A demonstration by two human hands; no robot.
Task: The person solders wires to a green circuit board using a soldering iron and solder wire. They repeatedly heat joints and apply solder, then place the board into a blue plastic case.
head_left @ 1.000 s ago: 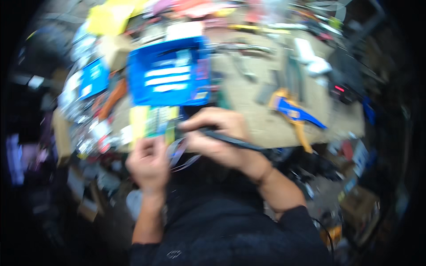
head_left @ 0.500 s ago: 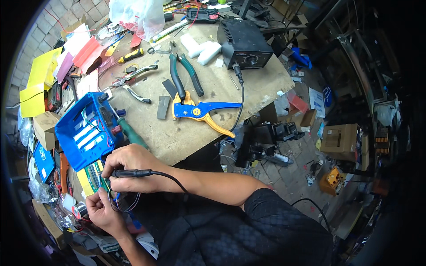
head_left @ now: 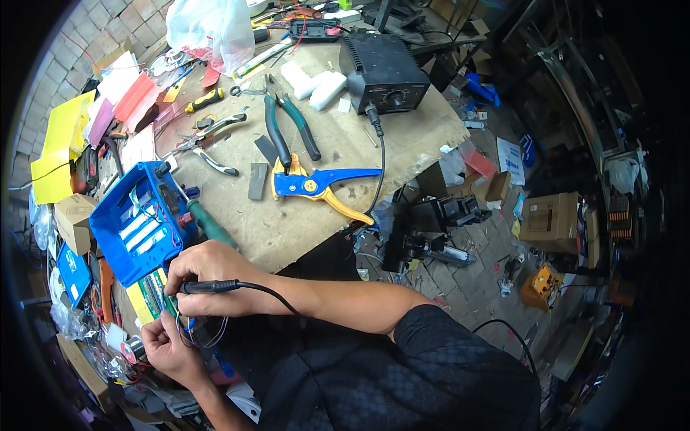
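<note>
My right hand [head_left: 208, 271] is closed around the black handle of a soldering iron [head_left: 208, 286], whose cable runs back over my forearm. Its tip is hidden by my fingers. Just below, my left hand [head_left: 169, 350] pinches at thin wires [head_left: 213, 337] that loop out beside its fingertips. Both hands meet at a green circuit board [head_left: 152, 293], partly covered by them, with a yellow piece [head_left: 139, 303] along its left side. Directly beyond stands an open blue plastic box [head_left: 123, 257] with white parts and wires inside. A green-handled screwdriver [head_left: 210, 224] lies against the box's right side.
On the workbench [head_left: 287, 241] lie a yellow-and-blue wire stripper [head_left: 309, 183], green-handled pliers [head_left: 296, 126] and smaller pliers [head_left: 215, 136]. A black soldering station [head_left: 384, 75] stands at the back. Clutter crowds the left, including a small cardboard box [head_left: 74, 214] and a solder spool [head_left: 132, 346].
The whole view has shifted slightly, with the bench tools now a little further left in the picture. Both hands keep their grips and stay at the circuit board.
</note>
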